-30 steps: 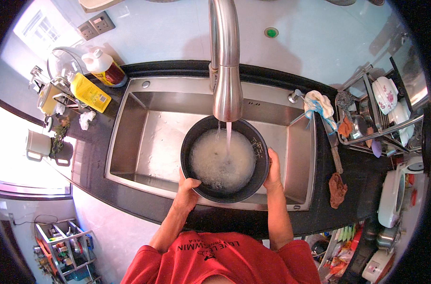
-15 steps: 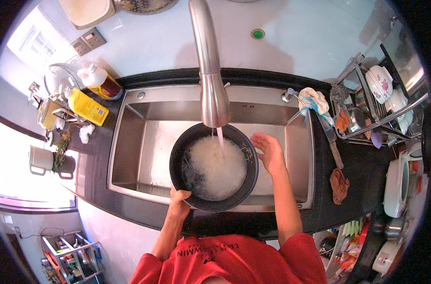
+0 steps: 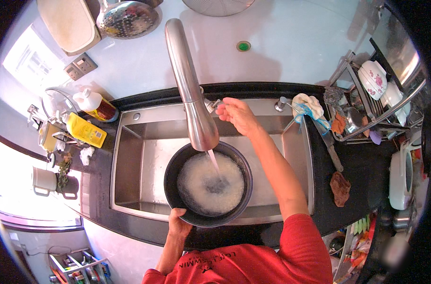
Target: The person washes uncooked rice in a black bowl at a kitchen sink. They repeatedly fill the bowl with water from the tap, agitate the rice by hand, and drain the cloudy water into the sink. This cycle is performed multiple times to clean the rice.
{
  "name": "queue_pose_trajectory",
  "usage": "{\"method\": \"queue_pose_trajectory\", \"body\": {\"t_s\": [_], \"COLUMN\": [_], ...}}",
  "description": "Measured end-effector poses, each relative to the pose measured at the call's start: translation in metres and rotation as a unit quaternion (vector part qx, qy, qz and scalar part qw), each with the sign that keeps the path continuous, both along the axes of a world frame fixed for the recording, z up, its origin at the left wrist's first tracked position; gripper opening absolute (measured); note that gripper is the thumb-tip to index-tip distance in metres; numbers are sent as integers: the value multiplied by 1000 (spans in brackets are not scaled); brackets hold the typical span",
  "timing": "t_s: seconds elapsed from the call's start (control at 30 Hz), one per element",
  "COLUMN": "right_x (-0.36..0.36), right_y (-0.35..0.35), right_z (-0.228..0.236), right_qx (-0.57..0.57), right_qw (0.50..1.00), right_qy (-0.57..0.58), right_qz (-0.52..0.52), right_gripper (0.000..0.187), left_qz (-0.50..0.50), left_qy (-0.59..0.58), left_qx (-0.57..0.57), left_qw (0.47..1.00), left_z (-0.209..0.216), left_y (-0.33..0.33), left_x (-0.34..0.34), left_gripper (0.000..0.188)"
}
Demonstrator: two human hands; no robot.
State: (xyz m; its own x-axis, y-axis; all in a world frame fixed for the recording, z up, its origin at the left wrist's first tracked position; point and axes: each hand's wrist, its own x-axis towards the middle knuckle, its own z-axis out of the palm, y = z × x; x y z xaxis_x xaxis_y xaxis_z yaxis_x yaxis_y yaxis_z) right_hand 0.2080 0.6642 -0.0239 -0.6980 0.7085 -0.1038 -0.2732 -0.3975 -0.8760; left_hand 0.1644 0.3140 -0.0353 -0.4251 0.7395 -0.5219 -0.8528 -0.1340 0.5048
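The faucet (image 3: pixel 188 92) overhangs the dark pot (image 3: pixel 171 182); the sink (image 3: pixel 148 165) leaves room to the pot's left, while the right forearm (image 3: pixel 278 173) crosses the right side

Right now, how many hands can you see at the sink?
2. The left hand holds the dark pot at its near left rim; the right hand is beside the faucet lever, though whether it touches is unclear. No other hand shows.

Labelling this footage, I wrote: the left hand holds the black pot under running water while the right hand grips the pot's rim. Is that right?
Not the right hand: the head view shows it off the black pot, by the faucet handle. The rest stands.
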Motion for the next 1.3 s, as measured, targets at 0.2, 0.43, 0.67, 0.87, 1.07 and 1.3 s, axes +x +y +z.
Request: {"method": "queue_pose_trajectory", "body": {"t_s": [0.2, 0.43, 0.67, 0.87, 1.07, 1.3], "right_x": [-28, -25, 15, -26, 1, 33], "right_y": [9, -12, -151, -174, -153, -198], "right_z": [14, 19, -9, -62, -47, -29], "right_qx": [10, 339, 714, 812, 694, 536], "right_qw": [1000, 923, 611, 516, 521, 558], "right_qy": [8, -156, -188, -154, -423, -508], "right_qz": [-4, -93, 285, 225, 261, 379], "right_gripper": [15, 13, 12, 24, 30, 33], "left_qz": [8, 28, -17, -14, 12, 29], "left_qy": [5, 46, 130, 131, 141, 99], "left_qx": [21, -29, -17, -10, 12, 31], "left_qw": [1000, 998, 991, 991, 990, 994], "left_z": [-3, -18, -28, -18, -18, -26], "left_y": [-2, -4, -5, -5, -2, 1], "left_x": [-1, 3, 2, 6, 4, 6], "left_gripper": [62, 62, 80, 81, 82, 81]}}
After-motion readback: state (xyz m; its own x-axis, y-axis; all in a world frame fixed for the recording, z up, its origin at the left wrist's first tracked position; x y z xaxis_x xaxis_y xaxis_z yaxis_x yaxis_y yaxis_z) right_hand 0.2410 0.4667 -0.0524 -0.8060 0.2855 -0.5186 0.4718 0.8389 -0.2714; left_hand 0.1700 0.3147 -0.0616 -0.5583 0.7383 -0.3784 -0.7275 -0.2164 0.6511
